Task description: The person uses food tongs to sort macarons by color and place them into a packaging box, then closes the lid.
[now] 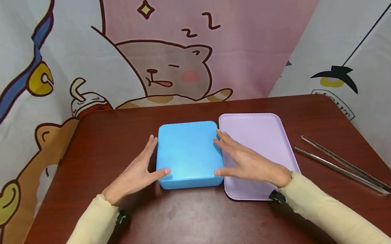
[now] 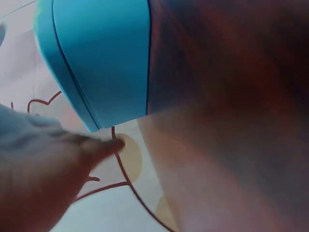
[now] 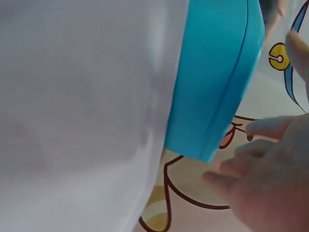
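Note:
A blue lidded box [image 1: 188, 151] sits on the brown table, a seam running round its side below the top in both wrist views. At its left side is my left hand [image 1: 133, 175], fingers extended along the edge and thumb over the near left corner. My right hand [image 1: 246, 158] is at the opposite side, fingers spread by the right edge and thumb near the front right corner. Beneath that hand lies a flat lilac tray [image 1: 256, 130], right beside the box. In the right wrist view the spread fingers stand apart from the box's side [image 3: 207, 82].
Metal tongs [image 1: 346, 170] lie with their arms apart on the table's right part, to the right of the tray. Behind the brown table [image 1: 196, 237] hangs a cloth [image 1: 242, 29] printed with cartoon animals. Its folds come close to the table's left and right edges.

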A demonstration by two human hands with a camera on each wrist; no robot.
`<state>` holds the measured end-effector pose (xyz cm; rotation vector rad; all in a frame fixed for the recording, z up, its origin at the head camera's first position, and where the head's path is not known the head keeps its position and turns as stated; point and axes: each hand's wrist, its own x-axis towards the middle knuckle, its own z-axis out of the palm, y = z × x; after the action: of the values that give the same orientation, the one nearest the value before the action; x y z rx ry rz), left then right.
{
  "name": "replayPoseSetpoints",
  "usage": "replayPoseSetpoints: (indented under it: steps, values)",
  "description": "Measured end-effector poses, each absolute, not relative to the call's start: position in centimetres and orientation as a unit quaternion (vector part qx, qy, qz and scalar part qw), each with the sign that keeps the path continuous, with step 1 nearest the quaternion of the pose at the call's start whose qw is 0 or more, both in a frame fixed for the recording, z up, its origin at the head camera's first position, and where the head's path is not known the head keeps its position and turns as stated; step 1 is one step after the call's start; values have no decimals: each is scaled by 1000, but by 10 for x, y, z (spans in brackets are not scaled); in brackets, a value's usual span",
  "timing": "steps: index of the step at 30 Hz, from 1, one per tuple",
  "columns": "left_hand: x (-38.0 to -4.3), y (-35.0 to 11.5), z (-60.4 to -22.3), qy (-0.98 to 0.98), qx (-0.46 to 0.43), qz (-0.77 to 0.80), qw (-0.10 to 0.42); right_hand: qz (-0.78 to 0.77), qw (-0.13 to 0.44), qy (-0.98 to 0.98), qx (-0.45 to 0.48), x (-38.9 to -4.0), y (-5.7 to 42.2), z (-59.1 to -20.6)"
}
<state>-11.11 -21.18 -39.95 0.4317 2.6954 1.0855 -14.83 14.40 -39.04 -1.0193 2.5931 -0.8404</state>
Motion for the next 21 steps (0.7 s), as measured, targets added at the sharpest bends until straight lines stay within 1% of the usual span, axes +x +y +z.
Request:
replayPoseSetpoints:
  steps: [4,6,9,14,21]
  values:
    - [-127,-201,-396,934,165,313,54,-235,81,909,-333,-163,137,-386]
    - [-138,-195,-397,946,176,271,36,-209,74,919,-325,-171,132,-387]
    - [-153,-187,-402,960,181,211,22,-181,76,929,-315,-181,125,-392]
    - [-169,-180,-409,971,173,165,31,-156,96,935,-303,-190,118,-398]
    - [-173,-177,-412,971,168,160,64,-140,116,935,-305,-193,117,-399]
